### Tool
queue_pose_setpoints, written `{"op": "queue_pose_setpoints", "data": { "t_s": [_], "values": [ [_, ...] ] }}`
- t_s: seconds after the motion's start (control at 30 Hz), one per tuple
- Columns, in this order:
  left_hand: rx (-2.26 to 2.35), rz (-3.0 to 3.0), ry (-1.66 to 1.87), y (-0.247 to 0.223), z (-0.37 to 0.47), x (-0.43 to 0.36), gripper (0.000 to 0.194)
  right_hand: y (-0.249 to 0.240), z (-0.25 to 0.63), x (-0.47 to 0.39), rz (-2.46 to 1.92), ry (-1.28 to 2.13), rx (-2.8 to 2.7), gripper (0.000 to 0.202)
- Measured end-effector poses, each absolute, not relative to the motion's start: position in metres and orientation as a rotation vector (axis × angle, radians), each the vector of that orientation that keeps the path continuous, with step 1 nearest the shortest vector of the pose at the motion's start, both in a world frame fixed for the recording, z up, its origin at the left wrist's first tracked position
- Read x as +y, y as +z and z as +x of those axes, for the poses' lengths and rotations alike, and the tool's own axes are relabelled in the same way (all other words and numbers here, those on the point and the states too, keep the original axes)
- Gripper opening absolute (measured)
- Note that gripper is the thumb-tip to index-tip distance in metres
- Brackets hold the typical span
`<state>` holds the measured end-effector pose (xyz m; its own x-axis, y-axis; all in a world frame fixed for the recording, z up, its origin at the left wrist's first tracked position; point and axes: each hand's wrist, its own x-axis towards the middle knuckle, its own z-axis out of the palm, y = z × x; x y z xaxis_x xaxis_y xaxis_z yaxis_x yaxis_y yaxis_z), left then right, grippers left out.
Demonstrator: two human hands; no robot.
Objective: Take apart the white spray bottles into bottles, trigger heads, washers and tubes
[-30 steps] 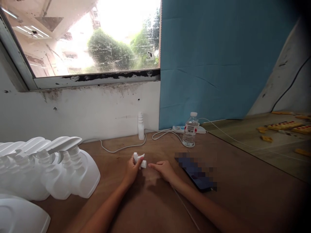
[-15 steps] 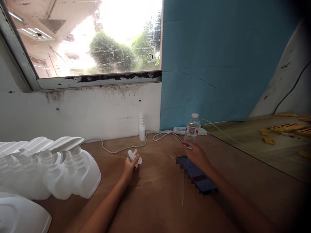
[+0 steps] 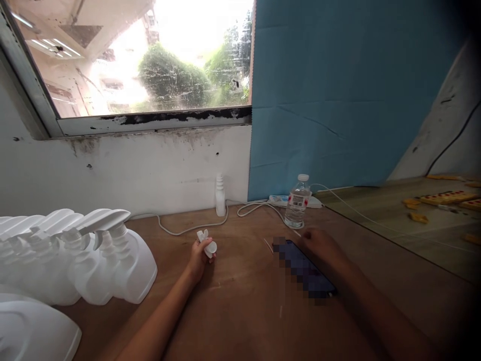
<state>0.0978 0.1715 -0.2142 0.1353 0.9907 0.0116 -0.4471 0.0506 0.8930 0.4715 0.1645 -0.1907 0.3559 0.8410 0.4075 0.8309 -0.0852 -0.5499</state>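
While right hand point(image 3: 319, 245) rests flat by phone point(image 3: 304, 268), left fingers point(image 3: 201, 250) clasp spray nozzle point(image 3: 206, 241)

Two hands are seen: the left hand point(image 3: 198, 255) and the right hand point(image 3: 319, 244). One small white spray nozzle point(image 3: 206, 241), one clear water bottle point(image 3: 297, 203), one slim white bottle point(image 3: 220, 195) and one dark phone point(image 3: 304, 268) are counted on the surface point(image 3: 240, 311). At least four white trigger-spray bottles point(image 3: 128, 263) are lined up at the left; the exact count cannot be told.
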Motion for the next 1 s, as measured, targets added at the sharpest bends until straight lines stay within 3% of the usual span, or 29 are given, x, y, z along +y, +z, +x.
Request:
{"op": "queue_pose_setpoints", "data": {
  "t_s": [0.07,0.17,0.2,0.37,0.5,0.77,1.0],
  "values": [
    [0.781,0.885,1.28,-0.214,0.096,0.172,0.038,-0.183,0.457,0.164,-1.811,0.065,-1.445,0.011],
    [0.786,0.866,1.271,-0.214,0.094,0.174,0.036,-0.176,0.419,0.159,-1.637,0.247,-1.373,0.035],
    [0.788,0.864,1.267,-0.215,0.094,0.175,0.036,-0.176,0.402,0.155,-1.439,0.55,-1.265,0.04],
    [0.79,0.859,1.27,-0.217,0.093,0.177,0.036,-0.192,0.312,0.126,-1.215,1.025,-1.221,0.037],
    [0.77,0.85,1.275,-0.217,0.092,0.178,0.034,-0.206,0.267,0.103,-0.864,1.608,-0.933,0.029],
    [0.726,0.799,1.297,-0.215,0.09,0.178,0.031,-0.214,0.263,0.099,-0.685,1.615,-0.757,0.047],
    [0.736,0.771,1.316,-0.217,0.09,0.178,0.032,-0.216,0.287,0.111,-0.818,1.445,-0.801,0.041]
  ]
}}
